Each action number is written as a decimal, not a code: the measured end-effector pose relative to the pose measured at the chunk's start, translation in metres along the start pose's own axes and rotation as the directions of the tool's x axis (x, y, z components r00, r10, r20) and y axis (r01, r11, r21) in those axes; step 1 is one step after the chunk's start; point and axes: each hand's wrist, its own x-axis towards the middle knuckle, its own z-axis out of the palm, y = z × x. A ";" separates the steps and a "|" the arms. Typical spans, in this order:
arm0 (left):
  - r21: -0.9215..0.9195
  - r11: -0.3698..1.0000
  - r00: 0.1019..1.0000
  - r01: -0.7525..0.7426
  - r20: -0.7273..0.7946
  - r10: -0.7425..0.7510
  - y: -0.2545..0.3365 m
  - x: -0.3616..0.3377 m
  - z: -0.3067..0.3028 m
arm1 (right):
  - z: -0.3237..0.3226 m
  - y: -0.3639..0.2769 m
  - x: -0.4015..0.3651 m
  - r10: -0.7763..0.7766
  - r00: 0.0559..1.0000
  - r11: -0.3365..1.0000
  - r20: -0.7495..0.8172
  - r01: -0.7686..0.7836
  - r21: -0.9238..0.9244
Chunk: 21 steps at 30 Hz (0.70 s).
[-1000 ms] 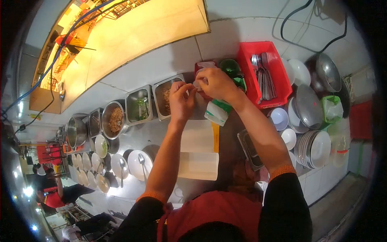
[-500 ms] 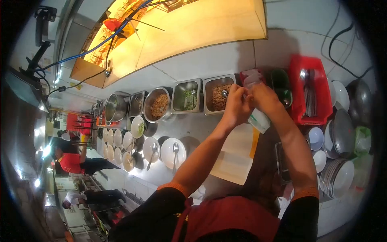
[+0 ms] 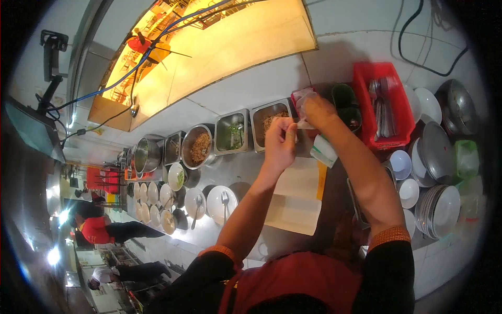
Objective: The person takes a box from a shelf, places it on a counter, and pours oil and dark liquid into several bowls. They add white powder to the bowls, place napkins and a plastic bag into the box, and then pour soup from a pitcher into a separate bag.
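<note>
My left hand [image 3: 281,140] is closed in a pinch on the end of a thin clear plastic piece [image 3: 303,124], near the steel tray of brown minced food [image 3: 268,124]. The plastic stretches between both hands. Fingers curled, my right hand [image 3: 317,111] holds its other side over the small red container [image 3: 300,97]. Below the hands lies a white and green packet [image 3: 324,151] at the edge of an open paper wrapper or box [image 3: 293,196] on the steel counter.
Trays and bowls of food, including a tray with green pieces [image 3: 230,133], line the wall. Several plates [image 3: 222,205] stand at left. A red cutlery basket [image 3: 400,104] and stacked plates [image 3: 446,212] are at right. A person in red [image 3: 95,230] is at far left.
My hands have moved apart, and the plastic now shows stretched between them. The whole view has shifted, with the counter items appearing a little further left.
</note>
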 end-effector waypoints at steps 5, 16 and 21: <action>-0.073 0.997 0.999 0.032 -0.005 -0.033 0.009 -0.008 -0.011 | 0.016 -0.011 0.010 0.154 0.986 0.988 -0.058 -0.155 -0.024; -0.404 0.859 0.948 0.313 0.078 -0.308 -0.001 -0.008 -0.012 | -0.051 -0.015 -0.077 0.022 0.996 0.973 -0.081 -0.003 0.231; -0.583 0.767 0.962 0.270 0.123 -0.246 0.004 -0.005 0.010 | -0.016 -0.029 -0.125 -0.125 0.915 0.846 -0.384 0.300 0.440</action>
